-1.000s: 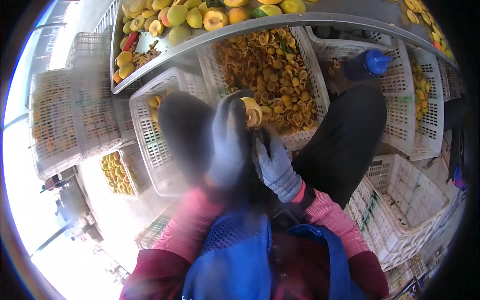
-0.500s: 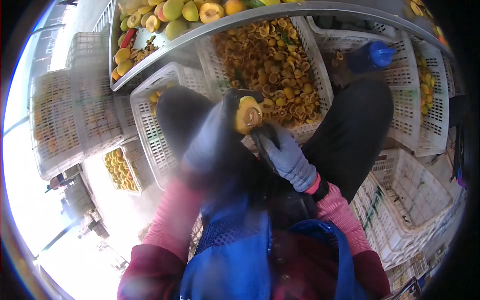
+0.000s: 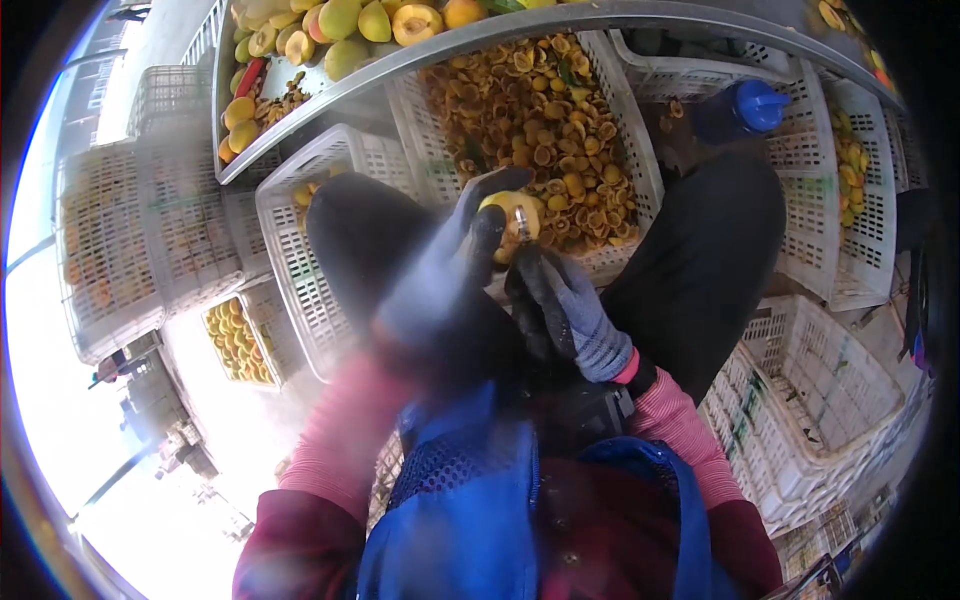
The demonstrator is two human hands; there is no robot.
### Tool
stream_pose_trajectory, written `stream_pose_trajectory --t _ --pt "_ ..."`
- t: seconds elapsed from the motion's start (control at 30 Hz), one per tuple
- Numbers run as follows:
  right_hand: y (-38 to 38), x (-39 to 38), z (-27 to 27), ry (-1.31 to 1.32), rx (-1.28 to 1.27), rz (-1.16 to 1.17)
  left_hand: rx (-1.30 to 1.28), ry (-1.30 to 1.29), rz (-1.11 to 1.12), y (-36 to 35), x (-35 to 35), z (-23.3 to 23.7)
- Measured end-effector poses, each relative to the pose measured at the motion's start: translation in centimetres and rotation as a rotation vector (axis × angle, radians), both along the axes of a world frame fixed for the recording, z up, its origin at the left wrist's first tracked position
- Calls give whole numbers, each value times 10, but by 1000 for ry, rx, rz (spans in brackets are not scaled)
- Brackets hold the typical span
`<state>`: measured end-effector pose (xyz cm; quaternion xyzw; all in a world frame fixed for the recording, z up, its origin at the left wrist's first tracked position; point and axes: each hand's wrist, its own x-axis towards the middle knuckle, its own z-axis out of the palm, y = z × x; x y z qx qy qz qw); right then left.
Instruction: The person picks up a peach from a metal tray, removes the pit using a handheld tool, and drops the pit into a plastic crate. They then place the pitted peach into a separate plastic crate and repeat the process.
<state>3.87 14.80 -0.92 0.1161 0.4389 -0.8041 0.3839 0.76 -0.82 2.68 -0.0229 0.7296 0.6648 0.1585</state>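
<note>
In front of my knees, my left hand [image 3: 468,235], in a grey glove with dark fingers, is closed round a halved yellow peach [image 3: 513,206]. The cut face is turned up toward me. My right hand [image 3: 568,305], gloved the same way, grips a small pitting tool [image 3: 522,224]. Its narrow metal end lies against the middle of the peach; the handle is hidden by the fingers. Below the hands, a white crate [image 3: 650,180] holds many brown-orange pit pieces and scraps [image 3: 530,120].
A metal-edged table [image 3: 440,42] across the top carries peaches [image 3: 345,20] and a red-handled item [image 3: 250,78]. A white crate [image 3: 300,260] stands at my left knee, stacked crates [image 3: 820,400] at right. A blue jug [image 3: 755,108] stands beyond my right knee.
The metal end of the tool now shows over the peach's centre, where a brown pit area was visible before. The left fingers and peach have turned and shifted slightly right.
</note>
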Motion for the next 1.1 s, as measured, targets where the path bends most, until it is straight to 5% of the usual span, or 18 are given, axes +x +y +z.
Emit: stream_pose_trajectory --t 0.03,0.1,0.13,0.23,0.3,0.43,0.53,0.57,0.7,0.8,0.97,1.1 --pt "-2 -3 3 -17 -68 -114 74 -103 -51 -8 -4 3" --pt "1 -8 -7 366 179 118 -107 158 -241 -25 -8 23" --pt "2 -9 -10 559 305 233 -676 551 -423 -41 -9 7" --pt "-3 -6 -1 511 335 109 -746 794 -424 -42 -14 -18" --pt "-6 1 3 488 370 56 -636 430 -250 -20 -9 2" --pt "-10 4 -6 88 125 62 -533 337 35 1 3 -7" --pt "-13 30 -45 365 264 31 -389 368 140 2 12 -22" --pt "-15 28 -42 454 318 21 -265 111 204 9 5 -3" --pt "-9 20 -20 755 509 -32 8 215 429 25 6 -17" --pt "-9 1 11 560 442 -46 -136 425 475 35 1 -16" --pt "-13 17 -5 780 521 -119 -124 366 450 34 5 -21" --pt "-16 26 -14 631 478 -12 -67 357 462 37 5 -22"
